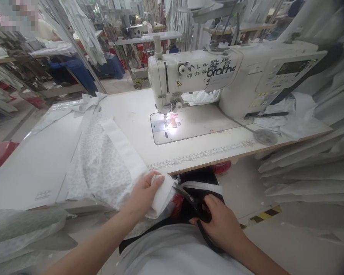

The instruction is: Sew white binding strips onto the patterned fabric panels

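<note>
My left hand (143,194) pinches the white band end of a pale patterned fabric piece (103,164) that drapes over the front edge of the sewing table (40,160). My right hand (218,221) is closed on black scissors (189,198), whose blades point up-left at the gripped fabric end, close to my lap. A thin white strip (203,186) runs right from the fabric end, just above the scissors.
A white sewing machine (218,76) stands at the back right of the table, its lamp lighting the needle plate (172,126). A measuring tape strip (200,154) lines the table front. White fabric piles lie at right (304,168) and lower left (17,233). Other workstations sit behind.
</note>
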Available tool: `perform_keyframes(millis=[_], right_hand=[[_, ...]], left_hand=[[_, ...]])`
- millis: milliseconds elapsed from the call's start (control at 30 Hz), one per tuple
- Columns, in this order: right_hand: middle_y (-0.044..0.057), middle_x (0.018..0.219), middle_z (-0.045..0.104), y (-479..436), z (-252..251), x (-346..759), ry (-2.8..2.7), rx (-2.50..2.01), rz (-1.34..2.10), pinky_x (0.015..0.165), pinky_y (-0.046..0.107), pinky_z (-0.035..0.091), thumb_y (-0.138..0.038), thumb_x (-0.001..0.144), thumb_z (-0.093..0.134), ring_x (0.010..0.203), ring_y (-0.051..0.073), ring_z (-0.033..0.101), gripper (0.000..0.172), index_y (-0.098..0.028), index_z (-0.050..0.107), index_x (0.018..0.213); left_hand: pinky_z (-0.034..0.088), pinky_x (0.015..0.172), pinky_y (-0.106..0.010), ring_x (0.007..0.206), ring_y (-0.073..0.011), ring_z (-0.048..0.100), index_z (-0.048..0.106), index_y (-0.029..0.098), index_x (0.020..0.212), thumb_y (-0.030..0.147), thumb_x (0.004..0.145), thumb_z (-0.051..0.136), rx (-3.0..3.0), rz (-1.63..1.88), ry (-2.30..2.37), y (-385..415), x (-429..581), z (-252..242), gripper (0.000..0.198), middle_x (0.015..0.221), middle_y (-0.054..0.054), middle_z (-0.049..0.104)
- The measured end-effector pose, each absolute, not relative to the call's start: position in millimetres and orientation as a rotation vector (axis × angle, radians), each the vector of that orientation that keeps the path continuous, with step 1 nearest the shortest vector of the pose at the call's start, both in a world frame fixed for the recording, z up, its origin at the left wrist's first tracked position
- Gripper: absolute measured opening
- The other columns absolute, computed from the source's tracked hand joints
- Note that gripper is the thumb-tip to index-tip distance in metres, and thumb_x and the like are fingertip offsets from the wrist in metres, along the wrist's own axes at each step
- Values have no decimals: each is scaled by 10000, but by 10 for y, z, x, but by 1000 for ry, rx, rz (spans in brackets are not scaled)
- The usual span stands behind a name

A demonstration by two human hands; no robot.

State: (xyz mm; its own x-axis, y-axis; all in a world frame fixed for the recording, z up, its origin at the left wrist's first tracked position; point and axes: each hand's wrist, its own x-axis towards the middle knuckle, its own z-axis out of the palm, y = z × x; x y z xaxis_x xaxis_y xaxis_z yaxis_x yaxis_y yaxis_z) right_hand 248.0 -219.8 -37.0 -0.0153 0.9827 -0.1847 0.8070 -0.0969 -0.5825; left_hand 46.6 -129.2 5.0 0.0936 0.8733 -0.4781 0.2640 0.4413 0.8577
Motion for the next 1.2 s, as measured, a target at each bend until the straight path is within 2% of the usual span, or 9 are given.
perform_keyframes(millis=[200, 400, 600, 733, 833, 933, 1067, 1133, 1200], right_hand=[[22, 801, 557, -2168, -381, 2413, -1856, -1927, 793, 615, 283, 372, -353, 708, 665, 758, 213, 530, 271, -210, 437, 746], [-15, 622, 518, -2218, -521, 2420, -1787, -1885, 1029, 524, 248, 332, -365, 791, 578, 573, 158, 499, 322, -215, 361, 606], [-12, 629, 526, -2282, -705, 2518, -1761, -1869, 1053, 533, 246, 355, -407, 785, 574, 582, 160, 509, 322, -213, 381, 616], [-9, 639, 532, -2184, -617, 2581, -1822, -1881, 926, 534, 247, 355, -407, 786, 571, 583, 163, 515, 304, -212, 397, 631], [2, 680, 554, -1971, -416, 2692, -1839, -1907, 793, 547, 255, 368, -434, 788, 564, 625, 179, 535, 281, -209, 437, 676], [39, 784, 580, -1552, -177, 2919, -1842, -2002, 560, 572, 276, 393, -470, 773, 568, 708, 213, 556, 282, -197, 499, 787], [143, 894, 585, -778, 33, 3309, -1952, -2092, 155, 654, 330, 438, -422, 742, 615, 830, 281, 566, 346, -117, 539, 888], [205, 885, 586, -486, 78, 3392, -1967, -2131, 33, 721, 402, 444, -377, 755, 611, 866, 336, 564, 358, -53, 557, 899], [237, 931, 589, -385, 94, 3304, -1978, -2101, -20, 799, 474, 427, -284, 810, 542, 933, 365, 552, 292, -28, 564, 948]], left_hand=[[371, 430, -208, 470, -124, 498, 548, 182, 829, 564, 734, 552, 1093, 542, 1387, -1336, 512, -17, 394, 568, 24, 547], [328, 433, -192, 459, -102, 429, 509, 185, 756, 545, 784, 500, 1174, 457, 1373, -1486, 515, -44, 361, 538, 40, 482], [342, 502, -221, 527, -140, 466, 623, 200, 810, 481, 833, 463, 1685, 452, 1467, -1005, 336, 324, 324, 601, 1, 544], [308, 471, -243, 498, -159, 464, 619, 185, 756, 423, 796, 541, 2028, 506, 1543, -371, 446, 422, 253, 593, -33, 561], [366, 475, -243, 484, -148, 496, 605, 187, 742, 391, 805, 536, 2070, 407, 1402, -267, 681, 287, 224, 619, -28, 591], [461, 622, -256, 663, -159, 592, 603, 207, 883, 344, 815, 540, 2192, 358, 1184, -359, 833, 139, 165, 776, -20, 639], [457, 788, -366, 934, -223, 550, 498, 167, 1112, 300, 845, 504, 2290, 474, 1278, -274, 748, 89, 298, 1086, -103, 552], [419, 855, -398, 1011, -244, 489, 533, 160, 1028, 277, 842, 513, 2457, 519, 1311, -179, 649, 103, 221, 1101, -103, 510], [404, 864, -394, 969, -228, 482, 579, 168, 864, 257, 875, 456, 2671, 462, 1260, -136, 563, 130, 151, 991, -74, 534]])
